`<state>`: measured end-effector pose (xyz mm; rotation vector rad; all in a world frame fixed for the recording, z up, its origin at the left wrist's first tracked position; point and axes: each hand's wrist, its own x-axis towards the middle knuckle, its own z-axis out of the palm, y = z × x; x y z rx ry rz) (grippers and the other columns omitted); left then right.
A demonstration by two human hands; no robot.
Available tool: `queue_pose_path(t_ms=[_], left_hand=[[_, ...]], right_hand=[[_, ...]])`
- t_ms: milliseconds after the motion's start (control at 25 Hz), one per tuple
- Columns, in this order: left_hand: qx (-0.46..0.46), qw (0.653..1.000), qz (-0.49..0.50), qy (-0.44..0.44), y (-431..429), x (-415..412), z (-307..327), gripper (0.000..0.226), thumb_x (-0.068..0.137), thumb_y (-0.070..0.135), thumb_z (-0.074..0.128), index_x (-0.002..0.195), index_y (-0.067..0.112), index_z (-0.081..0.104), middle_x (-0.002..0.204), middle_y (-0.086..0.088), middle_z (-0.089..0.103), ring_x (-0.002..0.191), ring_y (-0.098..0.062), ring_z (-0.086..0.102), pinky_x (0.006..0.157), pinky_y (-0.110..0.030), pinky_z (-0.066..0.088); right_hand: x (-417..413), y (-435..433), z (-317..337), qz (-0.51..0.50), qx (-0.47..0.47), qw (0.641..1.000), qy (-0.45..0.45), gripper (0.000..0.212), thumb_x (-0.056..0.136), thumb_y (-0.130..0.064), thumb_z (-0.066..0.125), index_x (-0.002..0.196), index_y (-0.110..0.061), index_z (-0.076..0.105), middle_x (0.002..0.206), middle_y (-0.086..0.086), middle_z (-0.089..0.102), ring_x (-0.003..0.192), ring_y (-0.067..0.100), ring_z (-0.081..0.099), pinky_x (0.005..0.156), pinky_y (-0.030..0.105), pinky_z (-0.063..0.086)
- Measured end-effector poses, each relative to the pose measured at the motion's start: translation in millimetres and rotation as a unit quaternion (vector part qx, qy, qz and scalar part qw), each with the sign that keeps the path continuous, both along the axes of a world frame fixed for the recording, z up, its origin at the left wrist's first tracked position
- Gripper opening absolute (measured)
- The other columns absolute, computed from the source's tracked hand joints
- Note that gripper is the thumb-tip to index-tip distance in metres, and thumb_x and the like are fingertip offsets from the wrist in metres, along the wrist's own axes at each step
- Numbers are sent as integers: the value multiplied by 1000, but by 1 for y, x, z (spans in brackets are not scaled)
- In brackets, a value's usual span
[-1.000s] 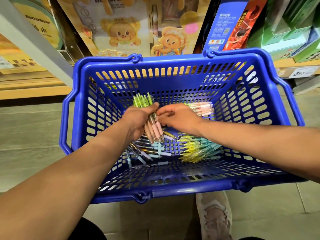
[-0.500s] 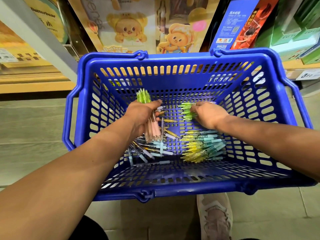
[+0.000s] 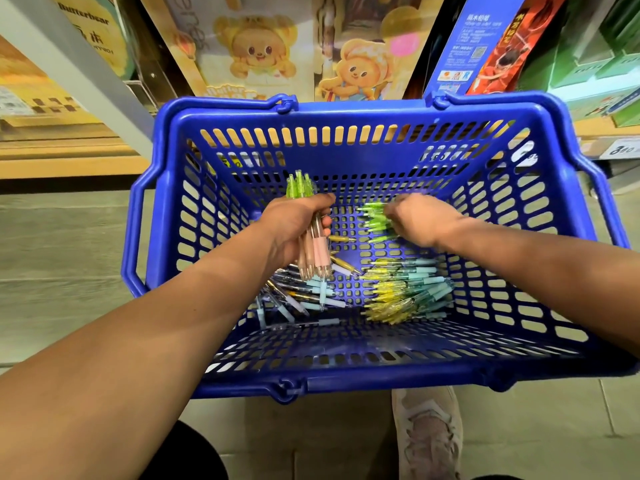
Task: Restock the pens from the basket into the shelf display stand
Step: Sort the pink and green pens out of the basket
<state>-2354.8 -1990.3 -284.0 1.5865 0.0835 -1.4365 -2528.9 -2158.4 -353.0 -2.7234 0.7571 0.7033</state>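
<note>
Pens [image 3: 313, 237] in a bundle stay gripped by left hand [image 3: 294, 223]. Right hand [image 3: 419, 220] has moved off to green-capped pens [image 3: 375, 220] near basket [image 3: 346, 109] far wall. Its grip is blurred and cannot be told. Gathering continues.

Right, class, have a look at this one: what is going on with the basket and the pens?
A person has both hands in a blue basket. The left hand grips an upright bundle of pens with green tops. The right hand, blurred, is on a pile of green-topped pens on the basket floor; whether it grips them is unclear. Other loose pens lie nearer the person.
</note>
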Motion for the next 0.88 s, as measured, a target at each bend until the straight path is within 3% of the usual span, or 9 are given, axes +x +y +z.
queue_pose_path(t_ms=[40,120,200,280,360,480,560,720,880], left_hand=[[-2,1000,-1,2,-2,-3,0,13,91,14,74,89,5,66,66,-6,62,52,-14,58,55,-28,56],[-3,1000,-10,5,-10,-12,0,15,93,16,73,82,7,65,66,-5,62,51,-14,58,53,-26,55],[-7,1000,-15,11,-21,-20,4,17,94,17,71,81,9,64,66,-5,61,51,-14,57,51,-25,54],[-10,1000,-16,18,-30,-25,9,17,95,18,70,82,10,63,66,-4,60,52,-13,56,47,-23,52],[-11,1000,-8,18,-33,-24,15,17,96,19,69,82,11,62,67,-3,58,54,-14,55,47,-23,51],[2,999,21,33,-21,-27,25,19,96,19,69,80,12,61,69,-3,57,55,-14,54,54,-25,51],[0,997,62,43,-11,-35,40,16,97,17,67,83,11,62,70,-4,57,57,-14,54,57,-26,51],[-57,990,121,48,11,-53,111,16,96,19,68,84,9,63,66,-3,58,54,-14,56,57,-27,53],[-60,983,114,132,51,-75,210,31,97,34,67,70,17,61,65,1,54,57,-12,52,62,-26,51]], right_hand=[[4,-3,6,-59,66,995,-39,12,97,-12,59,107,-18,62,104,6,70,82,19,69,75,33,58],[11,-6,19,-179,195,957,-116,17,91,-14,68,105,-20,61,88,1,73,69,9,68,70,26,59],[15,-4,34,-281,318,889,-173,25,88,-10,72,111,-14,62,84,4,76,62,7,68,59,21,55],[17,4,43,-353,403,820,-202,19,89,-6,70,107,-10,65,83,6,77,68,10,71,58,19,56],[14,12,49,-399,445,778,-196,12,94,-8,65,106,-13,67,95,8,78,82,14,74,69,24,60],[4,26,58,-416,499,742,-165,17,98,-18,65,114,-13,67,103,3,75,95,17,74,83,25,60],[-3,41,72,-440,518,710,-185,21,97,-19,65,116,-13,67,100,0,72,94,14,74,79,22,60],[-11,70,137,-507,530,626,-265,21,91,-12,72,111,-10,65,85,1,74,72,8,72,65,19,58],[-24,102,241,-539,542,579,-283,6,90,-12,73,93,-15,68,94,11,69,80,19,67,67,26,61]])
